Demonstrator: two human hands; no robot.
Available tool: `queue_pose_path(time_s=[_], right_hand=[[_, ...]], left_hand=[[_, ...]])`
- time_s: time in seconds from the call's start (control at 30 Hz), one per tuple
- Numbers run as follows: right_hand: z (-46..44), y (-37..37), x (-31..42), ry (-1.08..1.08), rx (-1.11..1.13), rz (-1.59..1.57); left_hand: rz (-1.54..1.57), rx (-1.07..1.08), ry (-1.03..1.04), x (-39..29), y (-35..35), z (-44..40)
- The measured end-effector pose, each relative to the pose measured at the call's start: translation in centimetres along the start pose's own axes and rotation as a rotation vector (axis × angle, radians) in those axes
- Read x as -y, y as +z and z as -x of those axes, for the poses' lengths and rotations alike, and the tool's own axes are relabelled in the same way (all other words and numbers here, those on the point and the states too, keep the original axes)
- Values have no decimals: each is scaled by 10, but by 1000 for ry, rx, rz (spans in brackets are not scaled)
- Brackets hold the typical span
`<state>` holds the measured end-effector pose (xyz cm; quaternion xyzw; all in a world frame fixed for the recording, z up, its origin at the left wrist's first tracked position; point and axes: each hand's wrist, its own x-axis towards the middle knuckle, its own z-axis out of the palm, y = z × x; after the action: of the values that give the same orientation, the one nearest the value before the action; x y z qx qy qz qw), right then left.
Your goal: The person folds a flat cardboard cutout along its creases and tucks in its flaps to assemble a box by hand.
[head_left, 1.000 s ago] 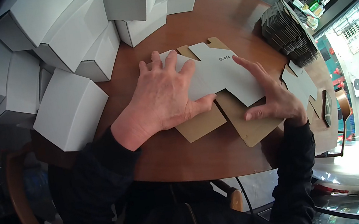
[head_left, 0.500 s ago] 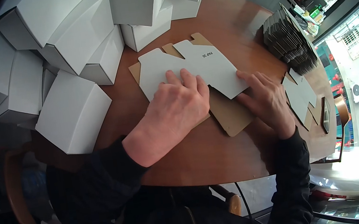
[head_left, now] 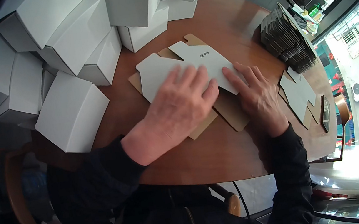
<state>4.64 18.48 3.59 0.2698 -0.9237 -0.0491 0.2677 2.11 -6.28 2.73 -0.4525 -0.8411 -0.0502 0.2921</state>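
Head cam: flat carton (head_left: 211,63) is lying under loose fingers of our left hand (head_left: 178,105), slanting lengthwise toward our right hand (head_left: 258,94); can't tell if we're pinching there.

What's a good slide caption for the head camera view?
Left hand and right hand at a flat cardboard carton on a table, white boxes piled alongside.

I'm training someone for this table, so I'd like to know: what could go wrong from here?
The flat carton lies under the left hand, with the right hand at its side; uneven pressing might crease or skew it.
The boxes are piled at angles, the lowest near the left sleeve, so a wide elbow swing could topple some.
The stack stands near the table's edge, so a bump might spill it.
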Motion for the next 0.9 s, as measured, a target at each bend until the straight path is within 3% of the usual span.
queue_pose_path(time_s=[0.2,0.37,0.5,0.7,0.83,0.9], right_hand=[[4,-3,-23,26,-53,-16],[5,-2,-34,-70,-1,-112],[6,2,-40,-71,-50,-204],[4,9,-35,94,-182,-243],[1,5,-30,243,-343,145],[-1,-1,-23,311,-326,201]], left_hand=[[278,-18,-179,26,-20,9],[436,275,-92,34,-18,19],[544,484,-189,37,-39,12],[387,317,-180,26,-22,16],[360,27,-44,19,-8,10],[414,21,-38,13,-3,9]])
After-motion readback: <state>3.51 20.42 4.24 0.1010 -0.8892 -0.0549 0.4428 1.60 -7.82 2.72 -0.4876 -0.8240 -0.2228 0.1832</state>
